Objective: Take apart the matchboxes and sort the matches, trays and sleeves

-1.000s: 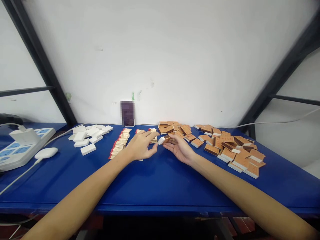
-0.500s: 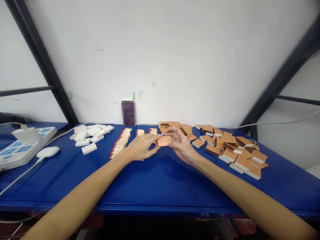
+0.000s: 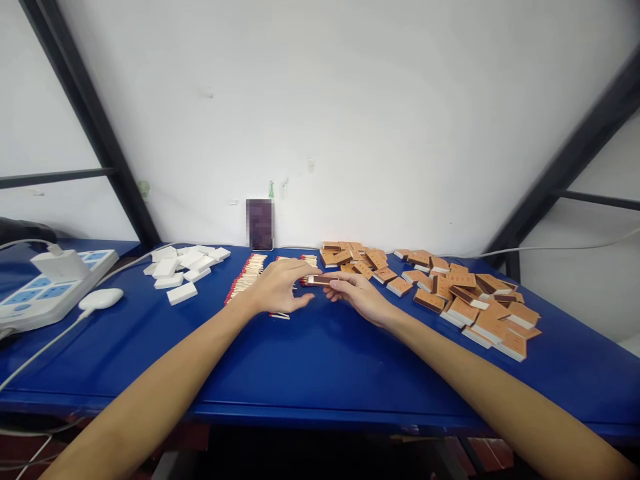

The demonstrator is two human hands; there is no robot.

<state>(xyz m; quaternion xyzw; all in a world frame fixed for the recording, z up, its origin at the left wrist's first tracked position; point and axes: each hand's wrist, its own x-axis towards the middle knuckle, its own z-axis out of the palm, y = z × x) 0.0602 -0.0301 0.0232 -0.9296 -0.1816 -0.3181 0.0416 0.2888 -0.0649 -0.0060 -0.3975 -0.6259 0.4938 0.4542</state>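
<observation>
My right hand (image 3: 361,295) is closed on an orange matchbox (image 3: 325,281), thumb in front and fingers behind and below. The dark striking strip of the box faces me, and its left end shows white. My left hand (image 3: 281,288) is at that left end, fingers stretched along the top of the box and thumb apart below it. Whether those fingertips touch the box is hard to tell. Red-tipped matches (image 3: 249,275) lie in a long row left of my left hand. Smaller bunches of matches (image 3: 309,259) are behind it, partly hidden, and a few loose matches (image 3: 279,316) lie below it.
White box trays (image 3: 182,293) are heaped at the left. Orange matchboxes (image 3: 493,323) are piled at the right, with another group (image 3: 353,257) at the back. A phone-like object (image 3: 261,225) leans on the wall. A power strip (image 3: 55,293) and cable occupy the far left.
The matchbox has turned from its orange printed face to its dark striking side. My left thumb has come away from it, and my right fingers have dropped from above to below the box.
</observation>
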